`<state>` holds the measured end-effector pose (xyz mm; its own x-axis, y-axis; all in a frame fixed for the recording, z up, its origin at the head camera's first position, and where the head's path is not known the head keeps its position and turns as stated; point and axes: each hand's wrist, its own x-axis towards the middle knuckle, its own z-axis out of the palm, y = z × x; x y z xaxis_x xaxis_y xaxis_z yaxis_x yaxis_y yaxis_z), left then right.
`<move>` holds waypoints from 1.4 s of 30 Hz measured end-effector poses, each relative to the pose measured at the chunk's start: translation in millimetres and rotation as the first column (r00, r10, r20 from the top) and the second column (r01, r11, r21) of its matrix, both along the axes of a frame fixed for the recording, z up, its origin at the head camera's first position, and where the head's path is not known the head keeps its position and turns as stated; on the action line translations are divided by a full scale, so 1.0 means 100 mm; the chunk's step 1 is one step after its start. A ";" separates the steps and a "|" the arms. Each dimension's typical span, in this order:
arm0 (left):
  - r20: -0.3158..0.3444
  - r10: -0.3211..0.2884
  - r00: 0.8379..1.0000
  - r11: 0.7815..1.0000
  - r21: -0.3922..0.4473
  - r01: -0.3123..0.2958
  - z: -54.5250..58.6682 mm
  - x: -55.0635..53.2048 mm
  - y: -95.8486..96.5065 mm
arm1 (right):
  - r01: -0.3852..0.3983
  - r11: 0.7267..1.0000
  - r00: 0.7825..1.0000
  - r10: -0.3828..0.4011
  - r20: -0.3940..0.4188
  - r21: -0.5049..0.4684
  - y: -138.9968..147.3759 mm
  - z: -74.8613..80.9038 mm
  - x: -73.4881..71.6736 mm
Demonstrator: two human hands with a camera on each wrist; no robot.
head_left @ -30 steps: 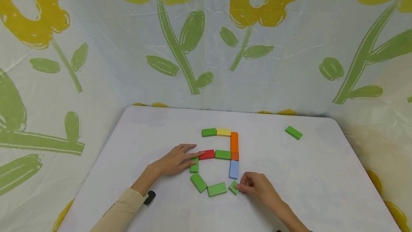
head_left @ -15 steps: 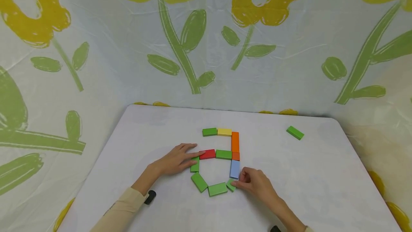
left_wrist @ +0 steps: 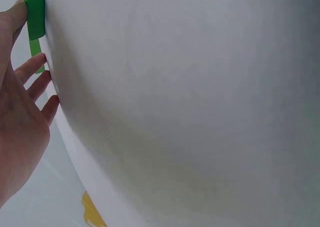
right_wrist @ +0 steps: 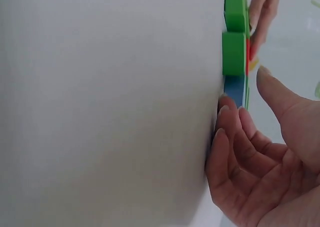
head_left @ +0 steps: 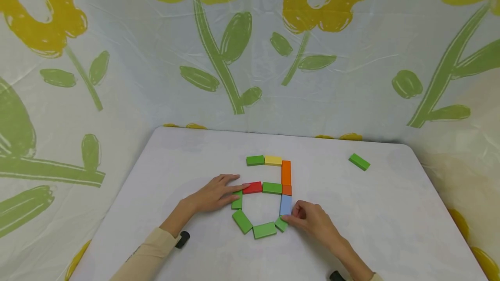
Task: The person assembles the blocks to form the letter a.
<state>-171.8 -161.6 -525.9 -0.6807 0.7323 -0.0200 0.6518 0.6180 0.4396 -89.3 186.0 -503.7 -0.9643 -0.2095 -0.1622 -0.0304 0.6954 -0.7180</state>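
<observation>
Coloured blocks lie flat, forming a figure. My left hand (head_left: 212, 193) stretches its index finger onto the red block (head_left: 255, 187). Its thumb rests on the upright-running green block (head_left: 236, 205), and the thumb shows beside a green block (left_wrist: 36, 14) in the left wrist view. At the figure's lower right, my right hand (head_left: 314, 221) has its thumb tip at the corner of a small green block (head_left: 281, 224), just below the blue block (head_left: 286, 205). In the right wrist view, thumb and loosely bent fingers stand apart, with the small green block (right_wrist: 233, 54) beyond them.
Green (head_left: 255, 160), yellow (head_left: 273, 161) and orange (head_left: 286, 172) blocks form the figure's top and right side. Two more green blocks, one slanted (head_left: 242, 221) and one at the bottom (head_left: 264, 230), curve below. A single green block (head_left: 359, 161) lies apart at the back right of the white table (head_left: 187, 151).
My right hand has moved the small green block left and up, closer to the blue block and the bottom green block. The left hand has stayed in place.
</observation>
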 end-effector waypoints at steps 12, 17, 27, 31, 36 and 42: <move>-0.031 -0.008 0.999 1.000 0.012 0.008 -0.02 0.03 -0.02 | 0.106 0.994 0.977 -0.107 -0.183 -0.014 0.39 0.03 -0.33; -0.027 -0.004 1.000 1.000 -0.007 0.004 -0.07 0.02 -0.04 | 0.132 0.991 0.947 -0.137 -0.290 -0.039 0.61 0.05 -0.46; 0.005 0.006 1.000 1.000 -0.009 -0.006 -0.05 0.02 -0.02 | 0.277 0.960 0.903 -0.271 -0.334 -0.030 1.12 0.06 -0.76; 0.009 0.005 1.000 1.000 -0.013 -0.005 -0.03 0.02 -0.01 | 0.342 0.939 0.867 -0.334 -0.369 -0.044 1.31 0.03 -0.88; 0.001 0.003 1.000 1.000 -0.014 -0.003 -0.03 0.01 -0.01 | 0.427 0.903 0.836 -0.416 -0.358 -0.051 1.49 0.00 -1.01; -0.010 -0.005 1.000 1.000 -0.014 0.005 0.01 0.01 0.00 | 0.493 0.870 0.855 -0.483 -0.188 0.008 1.61 0.00 -1.13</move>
<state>-170.7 -162.0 -525.3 -0.6771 0.7355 -0.0237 0.6595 0.6208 0.4239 -202.2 346.9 -503.2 -0.9539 0.2996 0.0204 0.2023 0.6913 -0.6936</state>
